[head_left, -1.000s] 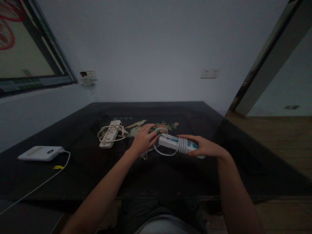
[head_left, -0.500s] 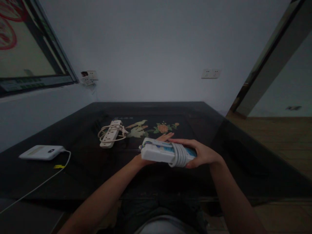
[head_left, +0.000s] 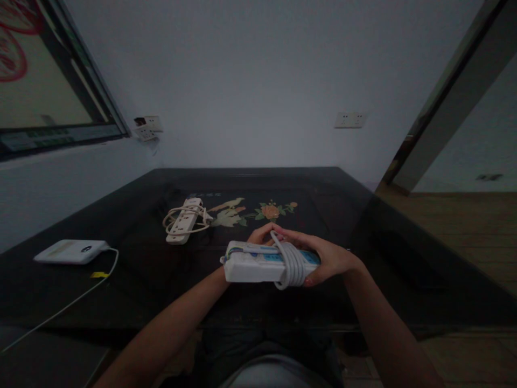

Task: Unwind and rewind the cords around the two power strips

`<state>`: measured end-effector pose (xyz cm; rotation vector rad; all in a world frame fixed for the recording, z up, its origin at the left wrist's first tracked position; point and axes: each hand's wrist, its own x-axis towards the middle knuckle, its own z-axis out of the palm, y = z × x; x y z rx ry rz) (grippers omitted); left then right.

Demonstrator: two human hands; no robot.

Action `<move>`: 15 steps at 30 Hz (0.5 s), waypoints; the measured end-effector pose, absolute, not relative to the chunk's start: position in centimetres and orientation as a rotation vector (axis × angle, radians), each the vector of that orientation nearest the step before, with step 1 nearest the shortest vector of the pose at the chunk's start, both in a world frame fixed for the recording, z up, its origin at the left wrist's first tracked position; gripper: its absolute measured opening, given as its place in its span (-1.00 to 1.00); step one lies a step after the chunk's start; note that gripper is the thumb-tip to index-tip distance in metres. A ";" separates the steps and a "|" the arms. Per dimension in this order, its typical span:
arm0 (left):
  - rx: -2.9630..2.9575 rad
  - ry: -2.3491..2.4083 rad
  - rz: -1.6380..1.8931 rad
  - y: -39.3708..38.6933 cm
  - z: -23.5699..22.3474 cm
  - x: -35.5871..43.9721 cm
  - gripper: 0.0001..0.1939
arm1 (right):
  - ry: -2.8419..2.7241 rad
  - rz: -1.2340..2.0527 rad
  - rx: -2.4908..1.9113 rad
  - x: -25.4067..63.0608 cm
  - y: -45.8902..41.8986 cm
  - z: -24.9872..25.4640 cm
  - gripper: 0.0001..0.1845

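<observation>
We sit in a dim room with a pale wall ahead and a dark glossy tabletop (head_left: 133,280) filling the middle of the frame, a flower and bird pattern (head_left: 258,211) set into its centre. Just below the middle of the frame we hold a white power strip (head_left: 258,264) above the tabletop, lying roughly level, with its white cord (head_left: 291,265) coiled in several turns around the right part of its body. Our right hand (head_left: 327,257) is closed around the right end of the strip, fingers curled over the top and the thumb underneath beside the coils. Our left hand (head_left: 258,235) is mostly hidden behind the strip; its fingertips show above the upper edge, touching the cord where a loop rises, but we cannot tell how tightly it grips. Left of centre, farther back on the tabletop, lies a second power strip (head_left: 183,221) with a beige cord wound loosely around it. At the left edge rests a flat white device (head_left: 70,251) with a thin white cable (head_left: 60,311) running toward the lower left corner.
</observation>
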<state>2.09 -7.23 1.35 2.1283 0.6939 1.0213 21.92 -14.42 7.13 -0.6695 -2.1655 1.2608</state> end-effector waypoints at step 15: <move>2.515 0.722 1.403 -5.3 2.5 -0.2 -0.91 | -1.905 0.619 -1.471 27.9 -13.4 7.1 -0.18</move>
